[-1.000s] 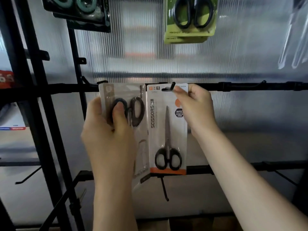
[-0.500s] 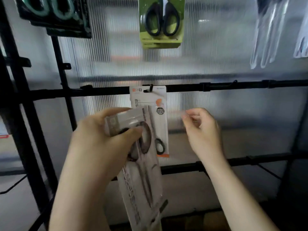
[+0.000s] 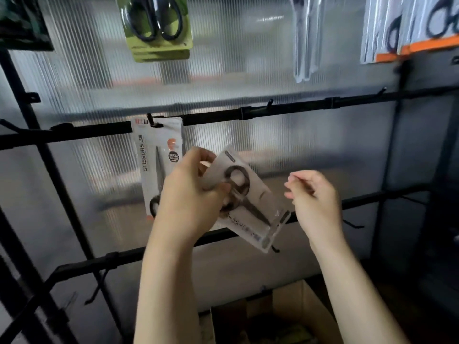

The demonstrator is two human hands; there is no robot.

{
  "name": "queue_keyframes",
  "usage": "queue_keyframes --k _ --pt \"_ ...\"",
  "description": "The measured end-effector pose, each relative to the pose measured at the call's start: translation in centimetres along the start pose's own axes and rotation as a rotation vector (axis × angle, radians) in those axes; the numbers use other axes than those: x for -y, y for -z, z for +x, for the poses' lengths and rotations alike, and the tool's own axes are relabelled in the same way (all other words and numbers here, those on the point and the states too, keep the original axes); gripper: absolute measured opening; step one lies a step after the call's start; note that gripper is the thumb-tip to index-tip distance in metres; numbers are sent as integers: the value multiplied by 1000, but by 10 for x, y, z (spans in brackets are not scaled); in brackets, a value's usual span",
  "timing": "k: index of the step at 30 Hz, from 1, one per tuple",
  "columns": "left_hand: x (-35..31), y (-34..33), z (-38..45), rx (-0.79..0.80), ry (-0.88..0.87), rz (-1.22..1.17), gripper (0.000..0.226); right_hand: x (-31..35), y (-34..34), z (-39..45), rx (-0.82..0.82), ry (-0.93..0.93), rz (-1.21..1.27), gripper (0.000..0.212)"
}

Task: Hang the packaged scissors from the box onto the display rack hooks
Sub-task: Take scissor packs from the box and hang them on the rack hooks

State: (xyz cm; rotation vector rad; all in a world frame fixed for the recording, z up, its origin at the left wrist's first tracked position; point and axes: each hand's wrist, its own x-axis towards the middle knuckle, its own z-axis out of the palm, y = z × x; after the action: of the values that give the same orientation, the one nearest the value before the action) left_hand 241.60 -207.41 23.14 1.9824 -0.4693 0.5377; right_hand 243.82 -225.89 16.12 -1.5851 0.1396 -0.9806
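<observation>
My left hand (image 3: 191, 194) grips a clear pack of black-handled scissors (image 3: 248, 202), tilted with its top toward the upper left. It is held in front of the rack, below the middle bar (image 3: 285, 111). A white and orange scissors pack (image 3: 156, 165) hangs from a hook (image 3: 150, 120) on that bar, just left of my left hand. My right hand (image 3: 315, 202) hovers to the right of the held pack with loosely curled fingers, holding nothing. An open cardboard box (image 3: 298, 311) stands on the floor below.
Two free hooks (image 3: 269, 103) (image 3: 382, 91) stick out of the middle bar to the right. A green scissors pack (image 3: 159, 28), a clear pack (image 3: 305, 38) and orange-edged packs (image 3: 409, 31) hang above. A lower bar (image 3: 124, 259) carries more hooks.
My right hand let go of the white and orange pack, which now hangs on its hook. My left hand moved the clear pack rightward and tilted it. The view shifted right and down.
</observation>
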Motion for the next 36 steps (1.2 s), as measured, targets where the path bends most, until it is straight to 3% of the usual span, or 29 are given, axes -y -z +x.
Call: queue_keyframes --k 2,3,6,8,10,14,17,22,25,30,36 --pt "-1 -10 -1 25 -17 17 46 -4 6 -2 -24 -12 9 23" --pt "-2 -16 -1 3 -24 -6 43 -7 9 -2 -32 -13 3 23" --pt "-4 -32 -1 -160 6 -135 12 -16 20 1 -51 -5 -58 20" --pt "-4 -43 0 -197 58 -192 4 -24 31 6 -86 1 -109 12" --pt "-6 -53 0 -181 117 -289 6 -32 45 12 -132 -13 -160 7" --pt "-9 -78 -3 -49 235 -577 9 -42 67 20 -182 -114 -183 34" --pt "-7 -95 -7 13 240 -651 10 -50 77 24 -219 -259 -132 46" --pt "-5 -104 -8 12 154 -699 26 -62 89 27 -186 -392 -74 30" --pt "3 -102 -6 86 33 -499 50 -66 86 27 -193 -370 -54 14" --pt "7 -98 -2 57 -25 222 36 -65 93 31 -240 -260 -9 20" --pt "18 -92 3 114 -46 472 43 -23 102 27 -106 0 96 30"
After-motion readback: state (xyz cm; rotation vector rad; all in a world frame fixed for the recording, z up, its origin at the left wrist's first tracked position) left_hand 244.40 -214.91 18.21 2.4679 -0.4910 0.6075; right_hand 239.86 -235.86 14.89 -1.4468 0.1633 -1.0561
